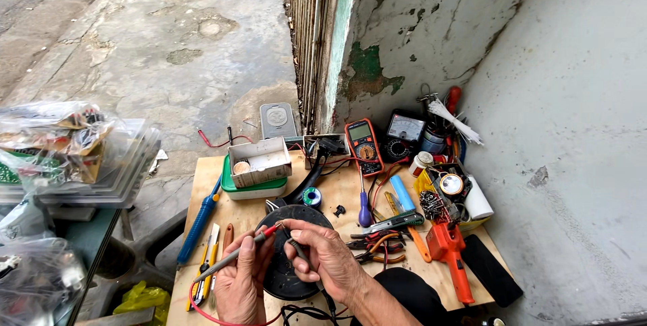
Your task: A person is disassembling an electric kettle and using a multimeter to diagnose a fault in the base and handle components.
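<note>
My left hand [241,279] grips a red-tipped test probe [232,256] with a red lead trailing down to the table edge. A black probe [298,250] sits in my right hand [323,255], its black lead running down past my wrist. Both tips meet over the top edge of a round black device [296,221] lying on the wooden table [202,171]. Both hands rest over that device.
An orange multimeter [364,145], an analogue meter [404,136], a blue screwdriver [364,211], pliers [377,245], an orange glue gun [450,248], a blue soldering iron [199,221], a utility knife [205,262] and a small box on a green container [258,164] crowd the table. Plastic-wrapped trays [74,157] stand left.
</note>
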